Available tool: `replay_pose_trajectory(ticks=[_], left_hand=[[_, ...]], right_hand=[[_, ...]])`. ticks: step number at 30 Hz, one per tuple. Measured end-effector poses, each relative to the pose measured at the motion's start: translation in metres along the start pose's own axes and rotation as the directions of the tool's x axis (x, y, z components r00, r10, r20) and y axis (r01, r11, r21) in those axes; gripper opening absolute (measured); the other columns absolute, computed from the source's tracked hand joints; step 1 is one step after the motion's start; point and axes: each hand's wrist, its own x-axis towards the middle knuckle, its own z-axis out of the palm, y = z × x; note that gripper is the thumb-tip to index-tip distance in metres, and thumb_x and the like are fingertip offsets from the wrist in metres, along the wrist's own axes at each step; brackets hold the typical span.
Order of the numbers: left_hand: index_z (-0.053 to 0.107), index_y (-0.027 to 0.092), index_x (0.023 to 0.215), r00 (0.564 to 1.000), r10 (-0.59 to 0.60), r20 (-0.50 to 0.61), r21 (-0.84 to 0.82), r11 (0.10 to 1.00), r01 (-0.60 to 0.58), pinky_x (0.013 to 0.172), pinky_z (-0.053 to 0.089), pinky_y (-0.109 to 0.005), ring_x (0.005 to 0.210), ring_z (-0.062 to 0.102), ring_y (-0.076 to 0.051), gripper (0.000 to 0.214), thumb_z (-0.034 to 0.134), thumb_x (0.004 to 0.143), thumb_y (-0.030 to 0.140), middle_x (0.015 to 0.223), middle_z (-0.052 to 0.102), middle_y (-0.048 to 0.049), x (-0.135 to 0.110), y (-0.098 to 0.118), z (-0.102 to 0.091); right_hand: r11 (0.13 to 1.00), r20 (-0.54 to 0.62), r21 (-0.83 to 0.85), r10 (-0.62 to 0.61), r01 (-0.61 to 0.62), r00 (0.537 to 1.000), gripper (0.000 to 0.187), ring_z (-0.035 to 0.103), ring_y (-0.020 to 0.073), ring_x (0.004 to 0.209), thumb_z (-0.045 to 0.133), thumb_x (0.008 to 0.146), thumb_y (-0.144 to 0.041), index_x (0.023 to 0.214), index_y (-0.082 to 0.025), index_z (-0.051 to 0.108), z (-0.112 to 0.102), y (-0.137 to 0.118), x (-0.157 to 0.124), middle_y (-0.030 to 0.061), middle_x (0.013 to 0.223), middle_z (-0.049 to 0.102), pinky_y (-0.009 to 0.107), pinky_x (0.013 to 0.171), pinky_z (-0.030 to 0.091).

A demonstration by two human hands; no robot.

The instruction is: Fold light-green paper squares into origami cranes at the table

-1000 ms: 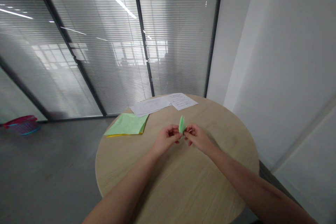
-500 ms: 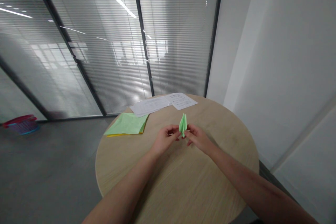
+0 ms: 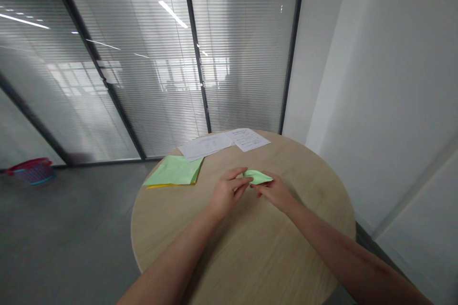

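Note:
A small folded piece of green paper [image 3: 258,177] lies almost flat between my two hands, just above the round wooden table [image 3: 250,248]. My left hand [image 3: 229,189] pinches its left end with fingers pressed together. My right hand [image 3: 275,192] holds it from below and behind, fingers closed on its near edge. Both forearms reach in from the bottom of the view.
A stack of green sheets with a yellow one underneath [image 3: 175,172] lies at the table's far left. Two printed white papers [image 3: 223,141] sit at the far edge. Glass partitions with blinds stand behind, a white wall to the right, and a pink basket [image 3: 30,170] on the floor at left.
The green folded paper stood upright between my fingers before; now it is turned down to lie nearly flat, pointing right. Both hands stayed together over the table's middle.

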Motion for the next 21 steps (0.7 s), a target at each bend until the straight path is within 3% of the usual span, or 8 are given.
replay_pose_trajectory(ticks=[5,8,10,14,18,21], left_hand=[[0.07,0.023,0.102,0.998,0.051,-0.026,0.054,0.997,-0.05,0.087,0.049,-0.036,0.1,0.061,-0.02,0.022,0.054,0.088,0.017,0.107,0.067,-0.0088,0.0,0.001,-0.003],[0.069,0.021,0.1,0.999,-0.051,-0.01,-0.024,0.998,0.051,0.083,0.051,-0.033,0.094,0.062,-0.018,0.02,0.053,0.088,0.018,0.102,0.068,-0.0081,0.0,0.004,-0.004],[0.066,0.02,0.103,0.98,-0.197,0.0,-0.137,0.971,0.195,0.075,0.052,-0.029,0.086,0.064,-0.016,0.019,0.054,0.087,0.019,0.096,0.069,-0.0071,-0.001,0.006,-0.002],[0.058,0.017,0.114,0.885,-0.458,0.085,-0.411,0.793,0.45,0.062,0.052,-0.025,0.071,0.063,-0.014,0.033,0.06,0.082,0.023,0.085,0.068,-0.0048,0.0,0.004,0.004],[0.063,0.013,0.105,0.819,-0.513,0.258,-0.553,0.617,0.56,0.063,0.053,-0.027,0.071,0.063,-0.015,0.029,0.061,0.079,0.025,0.084,0.068,-0.0064,0.003,0.0,0.007],[0.065,0.012,0.102,0.789,-0.534,0.304,-0.592,0.543,0.595,0.064,0.054,-0.028,0.073,0.063,-0.015,0.029,0.063,0.078,0.027,0.086,0.068,-0.0073,0.003,-0.004,0.009]], right_hand=[[0.996,-0.005,-0.075,-0.047,0.047,0.999,0.021,0.058,0.0154,0.065,0.066,0.074,-0.034,0.088,-0.019,0.067,0.0,-0.001,-0.001,0.0031,0.08,0.065,0.027,0.057,0.052],[0.998,-0.005,-0.029,-0.052,0.052,0.999,0.032,0.061,0.0177,0.075,0.067,0.074,-0.035,0.103,-0.021,0.065,0.0,-0.002,-0.001,0.0051,0.095,0.067,0.029,0.063,0.053],[0.999,0.01,-0.002,-0.051,0.051,0.999,0.037,0.062,0.0196,0.085,0.066,0.075,-0.036,0.109,-0.022,0.063,0.0,-0.004,-0.002,0.0065,0.107,0.065,0.03,0.065,0.054],[0.998,0.109,0.04,-0.045,0.041,0.993,0.034,0.062,0.0215,0.091,0.063,0.078,-0.036,0.108,-0.02,0.061,0.0,-0.004,-0.003,0.0077,0.108,0.064,0.031,0.065,0.054],[0.996,0.164,0.066,-0.063,0.053,0.984,0.029,0.061,0.0211,0.093,0.064,0.077,-0.032,0.103,-0.02,0.06,0.0,-0.001,-0.002,0.0066,0.103,0.065,0.031,0.068,0.053],[0.998,0.125,0.04,-0.057,0.052,0.99,0.019,0.062,0.0191,0.086,0.065,0.076,-0.031,0.09,-0.02,0.06,0.001,0.004,0.002,0.0036,0.091,0.066,0.032,0.074,0.051]])
